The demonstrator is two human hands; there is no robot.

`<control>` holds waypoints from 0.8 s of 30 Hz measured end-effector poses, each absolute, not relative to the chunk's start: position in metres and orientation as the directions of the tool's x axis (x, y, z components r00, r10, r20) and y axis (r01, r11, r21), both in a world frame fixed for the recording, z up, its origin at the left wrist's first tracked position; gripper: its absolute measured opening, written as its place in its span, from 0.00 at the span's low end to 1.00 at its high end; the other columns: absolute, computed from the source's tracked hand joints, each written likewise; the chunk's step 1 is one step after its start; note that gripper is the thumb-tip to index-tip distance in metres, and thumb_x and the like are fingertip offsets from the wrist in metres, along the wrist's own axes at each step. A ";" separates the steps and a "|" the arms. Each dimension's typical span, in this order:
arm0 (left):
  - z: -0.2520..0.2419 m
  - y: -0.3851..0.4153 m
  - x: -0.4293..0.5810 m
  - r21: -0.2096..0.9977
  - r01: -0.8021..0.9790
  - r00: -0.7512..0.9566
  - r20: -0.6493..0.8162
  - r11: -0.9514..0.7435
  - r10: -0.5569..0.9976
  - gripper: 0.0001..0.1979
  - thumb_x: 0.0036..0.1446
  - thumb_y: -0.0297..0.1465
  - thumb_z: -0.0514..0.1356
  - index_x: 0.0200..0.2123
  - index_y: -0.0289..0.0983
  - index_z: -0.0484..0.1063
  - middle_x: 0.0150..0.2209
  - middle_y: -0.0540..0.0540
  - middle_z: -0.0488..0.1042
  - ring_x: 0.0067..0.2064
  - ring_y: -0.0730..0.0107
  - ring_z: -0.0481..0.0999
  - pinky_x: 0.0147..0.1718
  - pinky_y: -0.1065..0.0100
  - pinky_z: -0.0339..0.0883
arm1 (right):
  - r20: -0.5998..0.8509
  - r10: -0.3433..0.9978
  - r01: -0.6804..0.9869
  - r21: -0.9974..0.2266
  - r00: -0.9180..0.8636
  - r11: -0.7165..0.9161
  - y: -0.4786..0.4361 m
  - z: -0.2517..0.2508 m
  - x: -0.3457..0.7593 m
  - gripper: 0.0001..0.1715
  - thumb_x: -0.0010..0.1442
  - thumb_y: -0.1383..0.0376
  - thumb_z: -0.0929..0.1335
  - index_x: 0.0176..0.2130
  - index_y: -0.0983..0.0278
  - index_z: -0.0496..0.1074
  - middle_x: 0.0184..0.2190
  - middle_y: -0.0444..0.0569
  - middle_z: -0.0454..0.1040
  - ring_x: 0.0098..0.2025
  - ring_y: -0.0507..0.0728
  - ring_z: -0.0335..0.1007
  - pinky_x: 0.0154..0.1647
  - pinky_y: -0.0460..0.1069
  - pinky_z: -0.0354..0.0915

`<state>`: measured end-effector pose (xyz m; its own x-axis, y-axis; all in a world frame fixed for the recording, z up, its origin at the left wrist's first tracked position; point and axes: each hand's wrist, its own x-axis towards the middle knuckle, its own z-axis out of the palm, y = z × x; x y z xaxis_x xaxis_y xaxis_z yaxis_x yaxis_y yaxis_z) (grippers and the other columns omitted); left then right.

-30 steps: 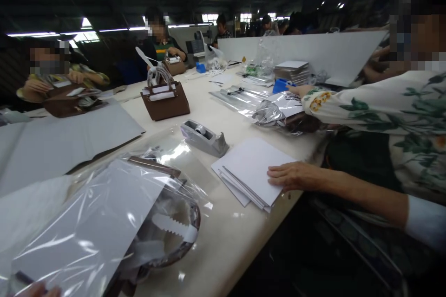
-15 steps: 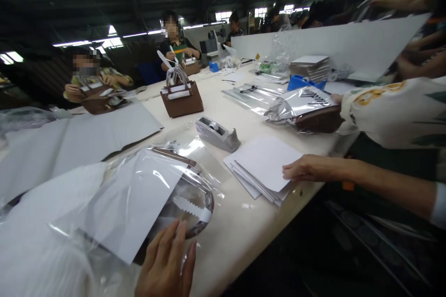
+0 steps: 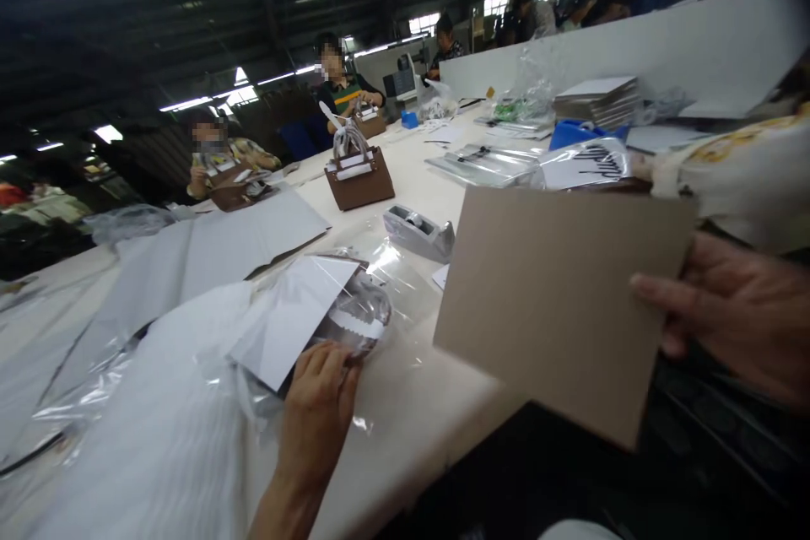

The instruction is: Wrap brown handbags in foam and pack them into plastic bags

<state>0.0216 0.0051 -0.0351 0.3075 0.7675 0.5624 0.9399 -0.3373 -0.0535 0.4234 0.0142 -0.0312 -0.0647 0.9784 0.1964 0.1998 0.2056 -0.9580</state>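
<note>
1. Since half a second ago, the right hand [image 3: 740,304] has left the white cards and come up with a brown board [image 3: 557,304]. The left hand [image 3: 320,396], then spread beside the wrapped handbag [image 3: 358,322], now has its fingers bent against it.
2. That right hand pinches the board by its right side, thumb on the face I can see, other fingers behind. Probably the side grip is there to keep most of the sheet free. It hangs tilted above the desk's [image 3: 411,422] near edge.
3. The left hand is half curled, touching the handbag's near side, seemingly to steady slippery plastic. Whether it grips or merely presses, I can't tell.
4. Under those fingers the handbag lies in clear film with a white sheet [image 3: 310,304] over it, somewhat in from the desk's near edge.
5. Just past the board sits a tape dispenser [image 3: 418,232], likely placed there for easy reach; white foam [image 3: 170,430] fills the left of the desk.
6. Farther out, an upright brown handbag [image 3: 360,181] stands toward the far edge, and a co-worker's floral sleeve [image 3: 747,169] reaches in from the right.
</note>
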 end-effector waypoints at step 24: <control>-0.011 0.006 0.004 0.193 0.956 0.096 0.503 -0.220 0.859 0.13 0.55 0.41 0.53 0.37 0.39 0.69 0.39 0.48 0.70 0.43 0.65 0.68 0.44 0.64 0.61 | -0.188 0.966 -0.172 -0.960 -0.179 -0.219 0.069 -0.100 0.191 0.17 0.48 0.71 0.61 0.41 0.64 0.60 0.28 0.44 0.67 0.20 0.53 0.69 0.15 0.47 0.68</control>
<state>0.0040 0.0062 -0.0106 0.0960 0.8588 0.5032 0.9563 -0.2199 0.1929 0.1905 0.0692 -0.0998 -0.1790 0.9657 -0.1880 -0.1719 -0.2189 -0.9605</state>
